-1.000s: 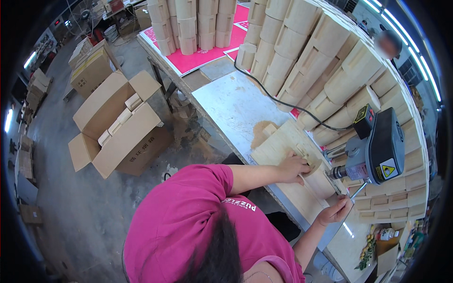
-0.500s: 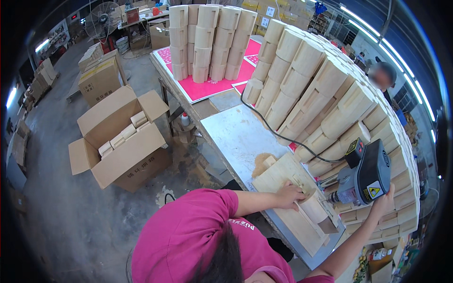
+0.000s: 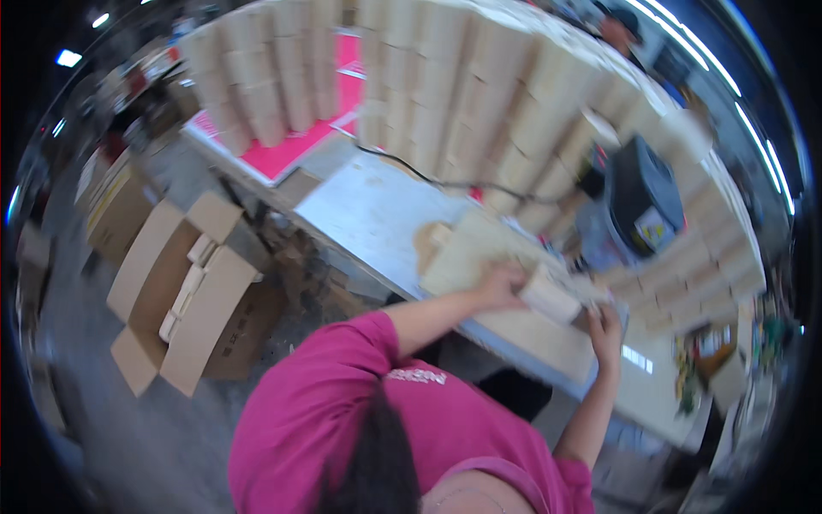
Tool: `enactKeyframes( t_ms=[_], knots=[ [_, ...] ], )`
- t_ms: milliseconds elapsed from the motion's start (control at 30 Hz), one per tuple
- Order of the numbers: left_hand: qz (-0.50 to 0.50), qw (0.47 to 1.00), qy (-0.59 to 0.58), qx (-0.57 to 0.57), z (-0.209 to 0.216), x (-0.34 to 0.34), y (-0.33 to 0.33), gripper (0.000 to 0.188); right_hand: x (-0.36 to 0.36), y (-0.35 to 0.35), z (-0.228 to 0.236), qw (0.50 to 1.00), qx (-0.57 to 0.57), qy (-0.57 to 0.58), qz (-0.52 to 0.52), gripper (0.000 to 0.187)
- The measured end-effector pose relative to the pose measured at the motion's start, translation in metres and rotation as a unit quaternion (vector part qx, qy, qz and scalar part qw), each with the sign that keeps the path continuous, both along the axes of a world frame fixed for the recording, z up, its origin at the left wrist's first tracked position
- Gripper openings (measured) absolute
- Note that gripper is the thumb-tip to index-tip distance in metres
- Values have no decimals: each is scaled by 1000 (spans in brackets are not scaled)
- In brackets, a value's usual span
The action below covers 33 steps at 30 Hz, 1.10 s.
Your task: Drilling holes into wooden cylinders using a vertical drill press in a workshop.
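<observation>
A pale wooden cylinder (image 3: 550, 295) lies on a flat wooden jig board (image 3: 514, 330) at the bench's front right. My left hand (image 3: 501, 287) is closed at the cylinder's left end, its fingers smeared by motion. At the other end my right hand (image 3: 604, 329) has its fingers curled against the wood. Just beyond the cylinder stands a dark grey drill (image 3: 642, 201) with a yellow warning label. Neither hand is on the drill; blur hides its lower part.
Stacked wooden cylinders (image 3: 437, 94) form a curved wall behind the work. More stacks (image 3: 257, 81) stand on a pink sheet (image 3: 295, 152). A black cable (image 3: 411, 170) crosses behind the metal bench top (image 3: 364, 210). On the floor, left, an open carton (image 3: 231, 317) holds wooden pieces.
My right hand has left the drill and come down to the cylinder's right end. My left hand stays at the cylinder. The whole view has swung to the right and blurred.
</observation>
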<state>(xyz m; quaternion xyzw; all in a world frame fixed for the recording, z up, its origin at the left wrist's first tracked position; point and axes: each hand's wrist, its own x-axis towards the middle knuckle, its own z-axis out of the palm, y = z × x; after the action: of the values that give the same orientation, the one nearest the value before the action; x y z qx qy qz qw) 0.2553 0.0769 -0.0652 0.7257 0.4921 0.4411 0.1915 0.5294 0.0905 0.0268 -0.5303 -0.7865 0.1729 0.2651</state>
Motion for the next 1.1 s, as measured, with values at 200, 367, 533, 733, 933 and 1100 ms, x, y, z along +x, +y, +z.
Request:
enactKeyframes(
  t_ms=[200, 367, 533, 733, 933, 1100],
  knots=[
    [-91, 995, -39, 11, 75, -58, -50, 38, -13, -44, 24, 996, 25, 74, 52, 19],
    [-80, 975, -167, -119, 110, -100, -71, 32, -3, -68, 27, 993, 11, 104, 60, 18],
    [62, 899, -311, -301, 123, -112, -74, 34, -3, -76, 22, 997, 41, 43, 55, 19],
    [123, 854, -339, -375, 102, -76, -71, 47, -19, -75, 12, 993, 81, 48, 69, 20],
    [75, 855, -342, -383, 92, -68, -63, 46, -13, -64, 12, 995, 46, 67, 53, 21],
    [67, 869, -315, -376, 100, -58, -57, 46, -10, -62, 17, 995, 59, 70, 49, 20]
  ],
)
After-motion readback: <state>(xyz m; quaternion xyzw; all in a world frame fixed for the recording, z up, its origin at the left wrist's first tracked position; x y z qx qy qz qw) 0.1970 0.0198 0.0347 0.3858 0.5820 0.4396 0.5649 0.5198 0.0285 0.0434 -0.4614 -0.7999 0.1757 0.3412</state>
